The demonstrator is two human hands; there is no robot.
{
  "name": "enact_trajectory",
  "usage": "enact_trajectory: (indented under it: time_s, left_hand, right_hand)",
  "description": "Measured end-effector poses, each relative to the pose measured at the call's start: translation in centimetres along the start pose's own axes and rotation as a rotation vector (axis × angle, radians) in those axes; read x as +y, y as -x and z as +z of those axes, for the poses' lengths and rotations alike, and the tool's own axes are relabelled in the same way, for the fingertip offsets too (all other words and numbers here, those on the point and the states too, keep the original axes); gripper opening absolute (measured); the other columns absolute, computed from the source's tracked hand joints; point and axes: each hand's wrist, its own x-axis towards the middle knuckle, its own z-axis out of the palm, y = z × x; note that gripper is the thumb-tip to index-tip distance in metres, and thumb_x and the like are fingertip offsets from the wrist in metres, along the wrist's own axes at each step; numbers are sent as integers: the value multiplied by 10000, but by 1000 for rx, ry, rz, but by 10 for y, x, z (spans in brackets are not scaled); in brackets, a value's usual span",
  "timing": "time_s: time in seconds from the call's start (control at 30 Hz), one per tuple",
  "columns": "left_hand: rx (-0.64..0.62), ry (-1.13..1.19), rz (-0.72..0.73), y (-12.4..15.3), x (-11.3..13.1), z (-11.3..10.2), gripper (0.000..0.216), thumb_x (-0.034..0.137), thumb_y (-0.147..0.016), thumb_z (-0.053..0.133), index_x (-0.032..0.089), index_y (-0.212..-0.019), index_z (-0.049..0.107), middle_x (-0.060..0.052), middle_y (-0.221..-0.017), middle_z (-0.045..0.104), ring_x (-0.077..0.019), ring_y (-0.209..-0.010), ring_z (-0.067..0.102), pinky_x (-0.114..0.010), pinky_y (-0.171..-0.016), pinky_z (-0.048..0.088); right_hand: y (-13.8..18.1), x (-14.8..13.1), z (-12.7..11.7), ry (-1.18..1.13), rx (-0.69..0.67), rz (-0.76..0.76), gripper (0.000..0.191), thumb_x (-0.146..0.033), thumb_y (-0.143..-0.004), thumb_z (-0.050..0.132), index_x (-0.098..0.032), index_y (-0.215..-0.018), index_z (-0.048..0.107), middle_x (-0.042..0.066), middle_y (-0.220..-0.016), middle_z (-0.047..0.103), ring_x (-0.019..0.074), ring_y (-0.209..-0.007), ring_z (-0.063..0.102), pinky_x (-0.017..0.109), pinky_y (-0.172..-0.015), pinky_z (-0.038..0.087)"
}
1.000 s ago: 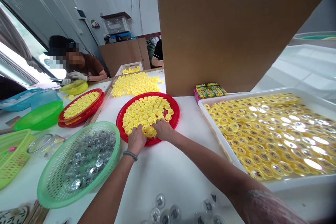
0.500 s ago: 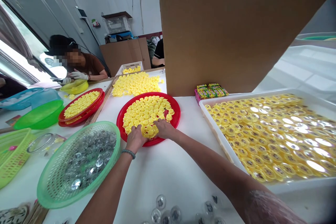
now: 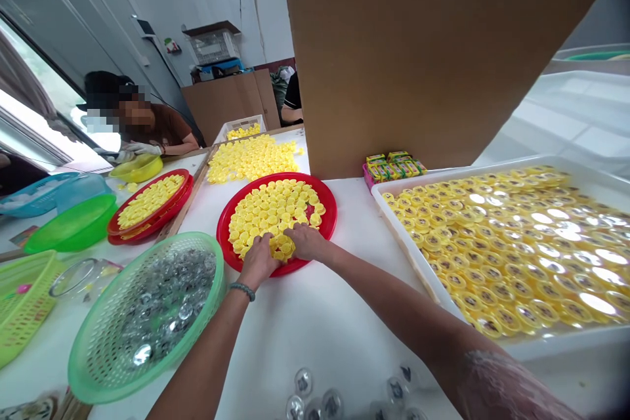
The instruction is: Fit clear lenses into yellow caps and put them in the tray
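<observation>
A round red tray (image 3: 329,228) holds a layer of small yellow plastic caps (image 3: 268,203). Both my hands reach over its near edge, a narrow gap between them, with several caps showing in that gap. My left hand (image 3: 260,261), a dark bracelet at its wrist, has its fingers curled down on the caps. From the right comes my right hand (image 3: 306,241), its bent fingers also closed on caps. The fingertips of both hands are partly hidden. Left of the tray is a green mesh basket (image 3: 81,341) of clear domes with dark prints.
A white tray (image 3: 401,236) of yellow discs with dark prints fills the right side. Small packets (image 3: 396,167) stand by a tall cardboard panel (image 3: 394,59). Loose clear domes (image 3: 304,380) lie near me. A gloved co-worker (image 3: 170,125) sits back left, beyond red plates (image 3: 184,200).
The right hand has shifted slightly left, closer to my left hand among the caps. The view has moved slightly. The co-worker's gloved hands have lowered toward a yellow bowl.
</observation>
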Motion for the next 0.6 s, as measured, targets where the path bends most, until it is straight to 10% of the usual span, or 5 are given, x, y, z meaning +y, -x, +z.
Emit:
enact_trajectory:
  time_s: [0.6]
  left_hand:
    - [-132,-98,-65,-10,11,-9,608,367,-623,757,183,-1122,464,-104,-1106,453,-244,-857,574,-295,-723,439]
  right_hand:
    - [2,3,-11,2,-53,1,481,-285,-707,644,-209,-1176,564,134,-1064,555,284,-959,540,342,-725,480]
